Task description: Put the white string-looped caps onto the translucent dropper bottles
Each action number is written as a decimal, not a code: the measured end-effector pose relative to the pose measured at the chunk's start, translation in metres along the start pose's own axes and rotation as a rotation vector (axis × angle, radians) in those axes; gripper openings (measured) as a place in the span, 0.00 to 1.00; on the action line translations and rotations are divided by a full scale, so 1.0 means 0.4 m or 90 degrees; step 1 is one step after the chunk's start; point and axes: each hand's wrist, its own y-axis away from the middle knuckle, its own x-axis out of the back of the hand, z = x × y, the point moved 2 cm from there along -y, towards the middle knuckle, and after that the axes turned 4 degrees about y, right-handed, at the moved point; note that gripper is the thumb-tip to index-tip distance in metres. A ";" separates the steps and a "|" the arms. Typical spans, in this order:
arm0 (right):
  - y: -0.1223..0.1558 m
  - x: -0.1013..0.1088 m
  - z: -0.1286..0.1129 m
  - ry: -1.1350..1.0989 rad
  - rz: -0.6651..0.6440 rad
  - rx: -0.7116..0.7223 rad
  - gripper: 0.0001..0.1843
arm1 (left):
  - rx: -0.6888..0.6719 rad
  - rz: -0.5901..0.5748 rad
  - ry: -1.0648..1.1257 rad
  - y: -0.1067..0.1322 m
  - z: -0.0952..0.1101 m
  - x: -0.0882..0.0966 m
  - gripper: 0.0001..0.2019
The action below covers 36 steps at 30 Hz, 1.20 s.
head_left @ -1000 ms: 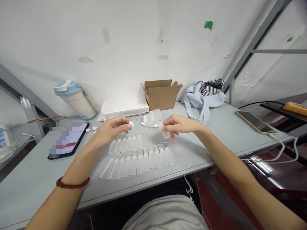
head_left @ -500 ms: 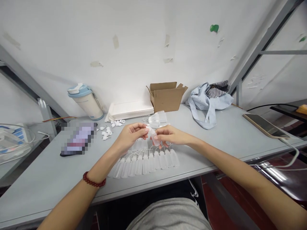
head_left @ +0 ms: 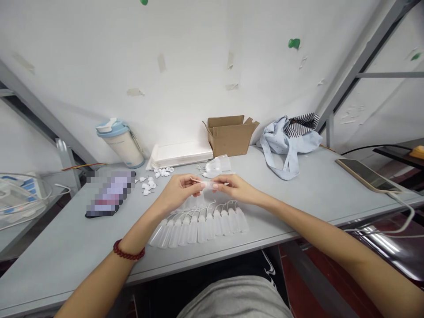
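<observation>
A small translucent squeeze bottle (head_left: 208, 185) lies nearly level between my two hands above the desk. My left hand (head_left: 180, 191) pinches its left end, where the cap sits partly hidden by my fingers. Closed around the bottle's right end is my right hand (head_left: 236, 187). Below them, a row of translucent bottles (head_left: 202, 227) with thin curved white tips lies side by side near the desk's front edge. Several white caps (head_left: 149, 185) are scattered left of my hands. Behind my hands, more bottles (head_left: 218, 163) lie in a small pile.
An open cardboard box (head_left: 232, 137) and a white flat stack (head_left: 182, 152) stand against the wall. A tumbler (head_left: 121, 143) and a blurred-out phone (head_left: 111, 194) are on the left. To the right are a light blue cloth bag (head_left: 281, 143) and another phone (head_left: 367, 174) with a cable.
The bottle has turned from tilted downward to nearly level. My right hand has shifted slightly, and its fingers now grip the bottle's end opposite my left hand.
</observation>
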 end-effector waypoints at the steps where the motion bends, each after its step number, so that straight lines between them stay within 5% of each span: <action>1: -0.001 0.002 0.001 0.021 0.024 0.014 0.13 | 0.003 -0.005 -0.001 0.001 -0.001 -0.001 0.10; 5: -0.002 0.006 0.009 0.000 0.025 0.006 0.13 | -0.012 -0.014 0.006 0.001 -0.007 -0.003 0.11; 12: -0.004 -0.002 0.028 -0.275 -0.090 -0.081 0.24 | -0.088 -0.013 -0.037 0.006 -0.004 -0.003 0.10; 20: 0.004 -0.004 0.018 -0.373 -0.117 -0.169 0.22 | -0.180 0.011 -0.148 0.007 -0.004 -0.007 0.11; 29: -0.008 -0.005 0.017 -0.151 -0.010 -0.046 0.25 | -0.096 -0.050 -0.050 0.002 -0.011 -0.016 0.14; 36: 0.008 -0.013 -0.022 0.080 0.088 0.048 0.15 | -0.073 -0.010 -0.080 0.000 -0.028 -0.018 0.22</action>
